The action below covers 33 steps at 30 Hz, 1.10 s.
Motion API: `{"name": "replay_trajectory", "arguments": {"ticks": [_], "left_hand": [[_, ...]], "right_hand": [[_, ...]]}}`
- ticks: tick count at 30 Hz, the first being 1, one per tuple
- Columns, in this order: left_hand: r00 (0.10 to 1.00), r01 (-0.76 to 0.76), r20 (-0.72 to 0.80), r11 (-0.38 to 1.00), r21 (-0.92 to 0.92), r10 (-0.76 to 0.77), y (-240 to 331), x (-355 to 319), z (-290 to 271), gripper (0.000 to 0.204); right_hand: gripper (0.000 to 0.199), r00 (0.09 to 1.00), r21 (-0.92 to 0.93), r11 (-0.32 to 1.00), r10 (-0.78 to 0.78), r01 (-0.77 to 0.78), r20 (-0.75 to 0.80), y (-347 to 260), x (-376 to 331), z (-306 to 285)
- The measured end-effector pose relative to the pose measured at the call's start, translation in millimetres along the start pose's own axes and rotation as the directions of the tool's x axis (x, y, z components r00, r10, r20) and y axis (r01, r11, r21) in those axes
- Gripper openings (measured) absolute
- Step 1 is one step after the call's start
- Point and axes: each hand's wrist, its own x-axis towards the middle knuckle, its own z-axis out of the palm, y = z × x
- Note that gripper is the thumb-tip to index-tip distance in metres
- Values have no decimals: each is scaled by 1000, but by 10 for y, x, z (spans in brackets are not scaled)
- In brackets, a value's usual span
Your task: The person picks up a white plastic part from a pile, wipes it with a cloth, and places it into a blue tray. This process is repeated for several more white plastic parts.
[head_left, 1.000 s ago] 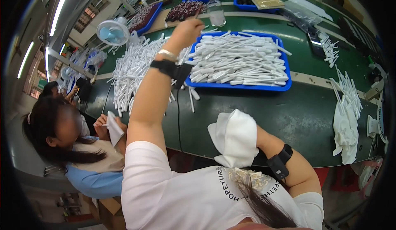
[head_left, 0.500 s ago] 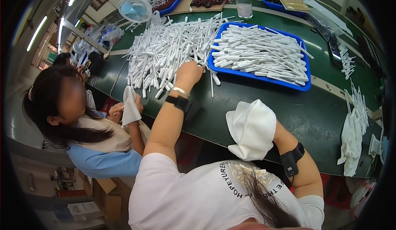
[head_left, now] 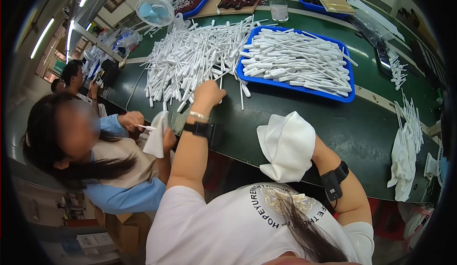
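While reaching over the green table (head_left: 285, 117), left hand (head_left: 208, 93) rested at the near edge of the loose pile of white sticks (head_left: 190, 60) — fingers curled down into the pile, though could not tell whether actually pinching a stick. Wore a black wristband (head_left: 197, 129) and a thin bracelet just above it. Right hand (head_left: 290, 146) stayed hidden inside a folded white cloth (head_left: 285, 143), held close to the chest, below the table's near edge; fingers not visible, so grip could not be told beyond the cloth wrapped around it. Lay just to the right of the pile: a blue tray (head_left: 297, 86) filled with more white sticks, sorted roughly side by side. Stood behind the pile: a small white fan (head_left: 154, 10) and a clear jar (head_left: 279, 5). Sat to the left — a co-worker in a blue sleeve, wiping one stick with another white cloth (head_left: 156, 134). Lay at the far right edge: more cloths (head_left: 402, 170) and a few sticks.
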Motion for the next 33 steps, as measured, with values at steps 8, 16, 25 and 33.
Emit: {"name": "replay_trajectory", "arguments": {"ticks": [8, 16, 25, 33], "left_hand": [[919, 174, 286, 373, -912, 271, -245, -1119, 222, 15], [807, 224, 173, -22, -974, 564, 302, -1370, 275, 15], [787, 256, 168, -68, -964, 594, 817, -1329, 466, 15], [852, 51, 49, 10, -999, 522, 888, -1314, 637, 11]], "right_hand": [[34, 982, -197, 967, -178, 162, -63, -121, 49, -60], [44, 940, -204, 958, -248, 202, -235, -142, 48, 57], [39, 971, 680, 710, 238, -186, 18, -168, -19, 139], [47, 981, 454, 887, 156, -85, -120, 25, 4, 105]]}}
